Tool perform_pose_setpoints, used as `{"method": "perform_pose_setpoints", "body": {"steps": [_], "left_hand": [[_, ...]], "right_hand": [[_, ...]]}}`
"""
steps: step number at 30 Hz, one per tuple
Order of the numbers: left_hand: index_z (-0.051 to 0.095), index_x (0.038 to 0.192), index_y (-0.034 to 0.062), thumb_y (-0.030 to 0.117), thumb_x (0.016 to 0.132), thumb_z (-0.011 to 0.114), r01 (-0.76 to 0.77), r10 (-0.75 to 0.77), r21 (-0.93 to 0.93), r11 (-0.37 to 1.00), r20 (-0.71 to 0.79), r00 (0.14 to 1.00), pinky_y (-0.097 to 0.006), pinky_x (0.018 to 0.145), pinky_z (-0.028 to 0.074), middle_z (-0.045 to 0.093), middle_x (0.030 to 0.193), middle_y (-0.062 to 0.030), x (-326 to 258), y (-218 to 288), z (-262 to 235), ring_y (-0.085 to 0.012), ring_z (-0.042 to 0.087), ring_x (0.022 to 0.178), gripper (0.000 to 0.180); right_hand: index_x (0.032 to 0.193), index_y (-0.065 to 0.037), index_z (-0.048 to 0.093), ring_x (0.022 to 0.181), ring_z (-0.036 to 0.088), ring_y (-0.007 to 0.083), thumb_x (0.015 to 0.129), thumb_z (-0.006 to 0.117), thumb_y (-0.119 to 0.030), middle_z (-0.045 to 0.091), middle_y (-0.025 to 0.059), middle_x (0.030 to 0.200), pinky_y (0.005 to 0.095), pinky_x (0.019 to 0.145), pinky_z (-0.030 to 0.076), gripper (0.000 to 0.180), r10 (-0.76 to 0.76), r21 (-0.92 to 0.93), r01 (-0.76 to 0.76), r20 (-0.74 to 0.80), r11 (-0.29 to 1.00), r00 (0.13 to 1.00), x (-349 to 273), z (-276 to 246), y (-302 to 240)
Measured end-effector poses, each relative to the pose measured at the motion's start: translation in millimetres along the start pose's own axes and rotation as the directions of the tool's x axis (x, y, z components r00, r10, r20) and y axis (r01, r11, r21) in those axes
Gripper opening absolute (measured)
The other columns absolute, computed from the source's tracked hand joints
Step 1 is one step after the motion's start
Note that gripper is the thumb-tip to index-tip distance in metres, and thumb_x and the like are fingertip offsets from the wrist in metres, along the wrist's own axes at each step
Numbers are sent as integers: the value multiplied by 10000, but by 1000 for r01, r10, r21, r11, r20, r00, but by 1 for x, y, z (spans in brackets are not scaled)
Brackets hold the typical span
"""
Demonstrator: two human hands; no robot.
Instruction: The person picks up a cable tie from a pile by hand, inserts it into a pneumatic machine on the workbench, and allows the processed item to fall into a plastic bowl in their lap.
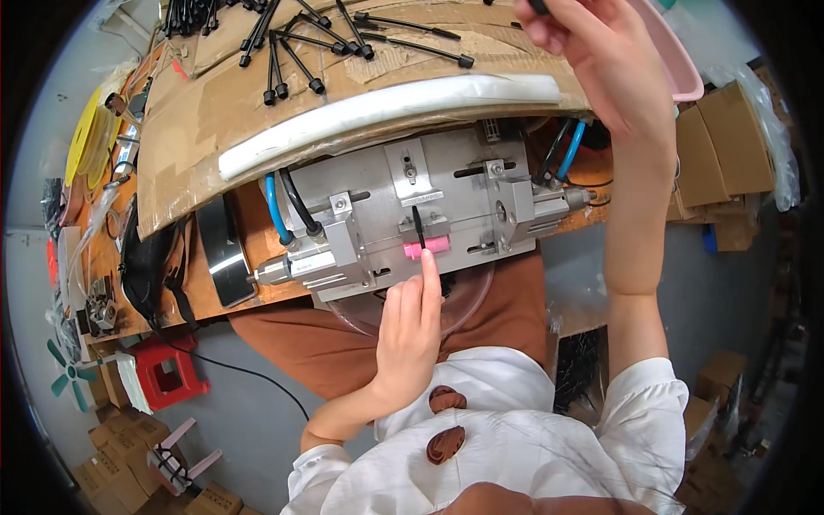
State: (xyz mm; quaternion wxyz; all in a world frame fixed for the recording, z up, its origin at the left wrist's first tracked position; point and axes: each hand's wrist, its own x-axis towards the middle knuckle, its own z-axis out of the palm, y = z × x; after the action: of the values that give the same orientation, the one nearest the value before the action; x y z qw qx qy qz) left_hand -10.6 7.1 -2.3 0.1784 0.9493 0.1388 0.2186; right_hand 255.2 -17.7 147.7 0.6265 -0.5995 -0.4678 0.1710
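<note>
Grey flooring [245, 412] runs beneath a cramped bench; clock directions here are read from the small pink piece [439, 245] near the middle of the view. Nearest is a white shirt [515, 463] with brown buttons, then brown trousers [287, 348], with a clear bowl [481, 296] at the lap.

From six o'clock the left hand [410, 333] reaches up, index finger straight, its tip at the pink piece — the thumb is hidden, so I cannot tell whether it pinches or merely presses. A thin black rod [418, 225] extends toward twelve from that fingertip. Both lie at the front middle of a grey metal fixture [378, 159], which has clamp blocks on either side and a blue tube [573, 150] at two o'clock.

Just past one, the right hand [605, 53] is raised, fingers closed around a black part [538, 6] cut off by the upper edge.

Beyond the fixture, a white padded roll [390, 116] curves from ten to one along a cardboard sheet [184, 163]. More black rods [300, 67] lie scattered there around eleven. Farther out sit a red stool [184, 386] at eight and cardboard boxes [730, 142] between two and three.
</note>
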Motion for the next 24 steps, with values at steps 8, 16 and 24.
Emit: {"method": "perform_pose_setpoints", "body": {"steps": [8,16,24], "left_hand": [[355,1367,-99,-64,711,560,40,-45,52,998,97,994,-320,762,455,492,959,-110,2,2,6,-232,485,829,688],[467,1353,34,-22,735,670,12,2,105,994,-133,991,-358,759,446,524,942,-129,62,-24,-51,-260,506,845,652],[634,1019,30,120,879,592,-37,62,174,984,-144,988,-343,801,406,577,928,-94,157,-94,-92,-275,480,858,171]], "right_hand": [[1011,27,615,770,621,114,844,634,17,672,100,929,197,575,459,169,-36,86,55,-207,995,978,-84,16,6],[1265,51,519,558,551,177,694,716,66,603,93,733,289,465,444,604,-242,-533,236,59,813,968,-188,81,60],[1322,28,472,527,526,172,722,703,12,508,65,608,316,484,432,643,-66,-555,164,193,815,979,-196,109,80]]}}
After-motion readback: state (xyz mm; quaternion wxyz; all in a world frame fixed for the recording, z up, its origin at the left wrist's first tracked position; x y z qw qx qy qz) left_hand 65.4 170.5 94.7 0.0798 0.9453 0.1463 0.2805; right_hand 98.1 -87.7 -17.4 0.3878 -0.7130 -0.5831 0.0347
